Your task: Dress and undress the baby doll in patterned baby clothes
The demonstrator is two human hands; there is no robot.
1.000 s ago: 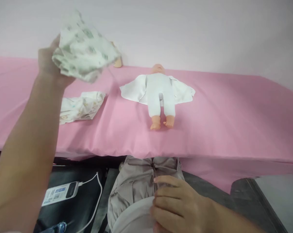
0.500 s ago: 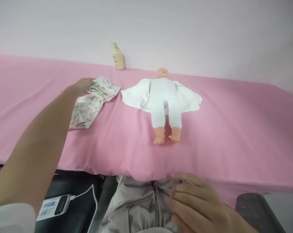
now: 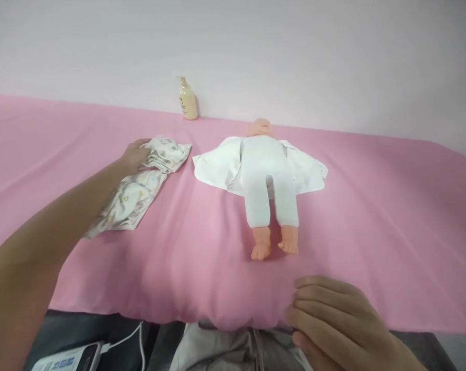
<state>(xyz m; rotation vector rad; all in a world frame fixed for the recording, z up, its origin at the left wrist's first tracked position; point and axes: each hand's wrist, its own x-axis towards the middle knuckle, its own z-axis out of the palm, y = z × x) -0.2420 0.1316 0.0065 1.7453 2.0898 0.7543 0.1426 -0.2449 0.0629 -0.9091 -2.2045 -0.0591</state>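
My left hand (image 3: 135, 154) grips the left edge of a folded white cloth with a small print (image 3: 168, 153); its fingertips are partly hidden by the fabric. Just below, a second printed cloth (image 3: 134, 200) lies partly under my forearm. My right hand (image 3: 335, 322), empty, has its fingers stretched out and slightly curved near the front edge of the pink cover. Between and beyond my hands a baby doll (image 3: 266, 165) lies on its back, feet toward me, its body and legs white. Under it a white baby shirt (image 3: 219, 167) is spread out to both sides.
A cream pump bottle (image 3: 188, 102) stands at the back against the pale wall. Pink fabric (image 3: 372, 216) covers the table. Below its front edge, at lower left, is a white device (image 3: 68, 359) with a cable plugged in.
The view has tilted up and come closer, so the table sits lower in the picture. My left hand stays at the folded cloth. My right hand has moved slightly right, over the table edge.
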